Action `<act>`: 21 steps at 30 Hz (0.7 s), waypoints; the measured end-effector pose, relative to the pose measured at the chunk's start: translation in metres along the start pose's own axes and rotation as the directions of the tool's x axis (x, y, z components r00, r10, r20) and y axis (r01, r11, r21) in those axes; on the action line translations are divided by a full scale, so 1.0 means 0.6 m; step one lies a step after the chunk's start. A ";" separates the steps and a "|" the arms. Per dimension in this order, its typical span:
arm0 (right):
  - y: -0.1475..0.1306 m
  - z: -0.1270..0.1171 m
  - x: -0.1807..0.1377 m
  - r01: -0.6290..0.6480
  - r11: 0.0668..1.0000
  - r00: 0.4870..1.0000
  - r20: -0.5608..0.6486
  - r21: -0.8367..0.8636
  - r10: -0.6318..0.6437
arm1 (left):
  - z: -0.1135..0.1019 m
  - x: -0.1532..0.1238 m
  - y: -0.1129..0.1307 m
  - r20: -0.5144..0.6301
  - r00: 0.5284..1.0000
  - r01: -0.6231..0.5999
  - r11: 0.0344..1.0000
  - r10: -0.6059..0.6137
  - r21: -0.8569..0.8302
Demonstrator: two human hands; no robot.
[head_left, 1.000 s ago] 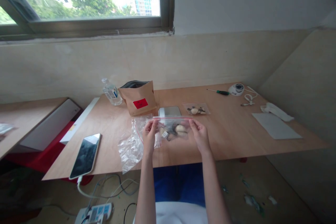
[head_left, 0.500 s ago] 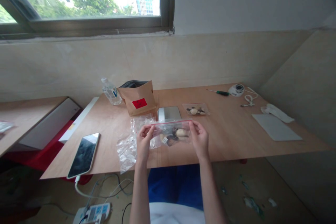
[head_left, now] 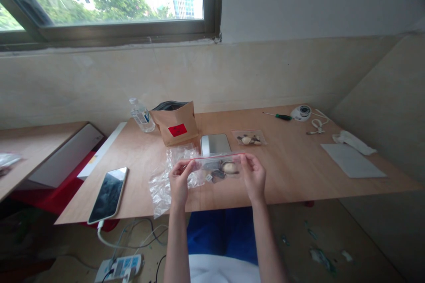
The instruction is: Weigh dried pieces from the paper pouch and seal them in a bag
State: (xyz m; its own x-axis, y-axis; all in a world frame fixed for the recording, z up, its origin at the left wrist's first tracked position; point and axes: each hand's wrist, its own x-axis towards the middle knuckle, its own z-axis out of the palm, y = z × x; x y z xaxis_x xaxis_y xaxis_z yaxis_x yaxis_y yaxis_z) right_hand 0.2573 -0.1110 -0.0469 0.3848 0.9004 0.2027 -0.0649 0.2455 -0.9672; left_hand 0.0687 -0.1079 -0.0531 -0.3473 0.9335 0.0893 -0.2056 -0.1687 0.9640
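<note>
- Our left hand (head_left: 180,177) and right hand (head_left: 254,176) are apart, each pinching an upper end of a clear plastic bag (head_left: 217,171) with a red top line.
- We hold it over the near middle of the brown wooden table (head_left: 292,163); pale and dark pieces (head_left: 229,167) lie inside.
- If its top is unsealed, tilting could spill them.
- A slipping pinch could drop one end onto the crumpled clear plastic (head_left: 160,191) at left.

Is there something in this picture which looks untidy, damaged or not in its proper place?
Two spots look untidy. Scraps lie scattered on the floor at the right, below the table, like dropped litter. On the table, crumpled clear plastic lies loosely, partly behind the left hand, which pinches the zip bag.
</note>
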 end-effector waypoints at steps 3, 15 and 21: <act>-0.003 0.005 -0.002 0.030 1.000 1.000 0.008 -0.002 -0.030 | 0.004 0.001 0.000 -0.009 0.999 -0.038 0.999 0.039 0.019; 0.008 0.025 -0.008 -0.119 0.989 0.983 0.151 0.082 0.106 | 0.010 -0.004 -0.002 0.001 0.996 -0.094 0.989 0.094 0.115; 0.006 0.020 -0.006 -0.138 0.987 0.976 0.180 0.083 0.122 | -0.001 0.000 -0.001 -0.038 0.994 -0.097 0.987 0.103 0.131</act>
State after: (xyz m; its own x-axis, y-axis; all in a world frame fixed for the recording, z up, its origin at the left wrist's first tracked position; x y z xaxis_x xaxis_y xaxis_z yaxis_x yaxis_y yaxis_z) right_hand 0.2442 -0.1092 -0.0491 0.2021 0.9734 0.1076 -0.1933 0.1473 -0.9700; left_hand 0.0682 -0.1082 -0.0538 -0.4013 0.8985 0.1783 -0.0496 -0.2156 0.9752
